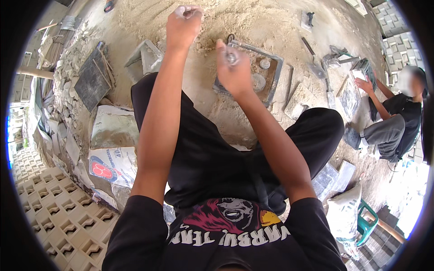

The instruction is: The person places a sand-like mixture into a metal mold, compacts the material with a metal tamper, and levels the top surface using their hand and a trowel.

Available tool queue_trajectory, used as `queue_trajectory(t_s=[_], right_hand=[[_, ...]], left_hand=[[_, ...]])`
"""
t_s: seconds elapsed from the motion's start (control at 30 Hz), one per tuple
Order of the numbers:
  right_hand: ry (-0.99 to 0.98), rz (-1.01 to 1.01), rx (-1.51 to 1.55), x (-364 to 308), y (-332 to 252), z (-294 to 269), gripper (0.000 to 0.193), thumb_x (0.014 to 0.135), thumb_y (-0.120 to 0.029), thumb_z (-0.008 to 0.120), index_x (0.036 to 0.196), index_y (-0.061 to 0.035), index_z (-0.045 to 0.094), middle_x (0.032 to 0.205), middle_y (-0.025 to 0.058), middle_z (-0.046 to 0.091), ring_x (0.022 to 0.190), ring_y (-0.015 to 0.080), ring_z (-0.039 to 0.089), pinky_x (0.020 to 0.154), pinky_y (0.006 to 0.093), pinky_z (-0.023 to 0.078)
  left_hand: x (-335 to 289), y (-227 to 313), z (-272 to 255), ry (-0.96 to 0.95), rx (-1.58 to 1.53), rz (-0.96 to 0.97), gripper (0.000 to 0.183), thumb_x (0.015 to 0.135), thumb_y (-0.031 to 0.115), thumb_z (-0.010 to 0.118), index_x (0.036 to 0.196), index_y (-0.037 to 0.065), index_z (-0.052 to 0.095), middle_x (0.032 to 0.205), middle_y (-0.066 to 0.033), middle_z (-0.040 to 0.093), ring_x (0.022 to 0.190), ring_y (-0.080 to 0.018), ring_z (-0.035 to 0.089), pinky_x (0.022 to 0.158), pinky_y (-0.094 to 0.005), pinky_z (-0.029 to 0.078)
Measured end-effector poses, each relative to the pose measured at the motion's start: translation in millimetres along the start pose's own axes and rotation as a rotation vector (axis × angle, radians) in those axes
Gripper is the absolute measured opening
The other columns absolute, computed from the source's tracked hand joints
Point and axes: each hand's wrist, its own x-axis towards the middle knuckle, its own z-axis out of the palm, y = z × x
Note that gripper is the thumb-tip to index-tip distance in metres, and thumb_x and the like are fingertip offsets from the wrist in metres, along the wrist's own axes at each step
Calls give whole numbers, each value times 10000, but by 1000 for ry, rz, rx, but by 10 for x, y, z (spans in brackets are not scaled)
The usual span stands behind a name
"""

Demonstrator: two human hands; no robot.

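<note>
Round metallic piece [232, 58] sits in my closed right grip [235, 73], over the left edge of the grey tray [275, 81]. My left grip [184, 29] curls; its contents I cannot tell.

Cream blocks [63, 212] at left — at right, 1 green chair [361, 224] beside a white sack [343, 217]

Masonry workshop | loose sand [149, 18] | stacked openwork blocks [63, 199] | trowel [316, 70] | printed sack [127, 168]
</note>
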Motion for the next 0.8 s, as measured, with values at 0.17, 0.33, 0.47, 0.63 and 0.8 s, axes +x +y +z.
queue_trajectory(t_s=[0.17,0.33,0.47,0.63,0.8], right_hand=[[-10,2,-16,37,-97,31,446,980,-288,522,662,23,518,538,179,446,481,254,379,509,392,372],[32,-185,-37,109,87,61,473,992,-314,505,658,21,506,551,191,451,491,292,406,527,413,377],[51,3,-56,42,2,-125,504,983,-391,507,670,5,506,553,170,448,526,280,422,553,422,380],[-401,-44,-188,342,226,-226,588,973,-461,524,580,-28,454,506,43,398,481,156,350,477,357,319],[-140,98,-67,501,116,-262,606,966,-474,540,536,-54,459,494,-11,407,474,100,365,458,328,313]], left_hand=[[19,4,-47,32,-21,2,297,833,173,696,1048,-29,663,840,-5,619,720,-66,531,618,-210,420],[104,-34,39,39,20,-10,293,827,193,697,1031,-16,674,842,-15,635,731,-83,548,662,-233,442],[10,43,71,46,90,-17,310,812,243,663,992,-9,673,912,-107,708,823,-181,664,776,-293,503],[74,-26,142,38,109,0,318,809,259,662,991,-1,675,905,-107,705,831,-190,663,774,-306,504],[47,-62,165,44,70,33,330,816,256,663,1003,-15,671,888,-93,695,815,-167,638,758,-295,495]])
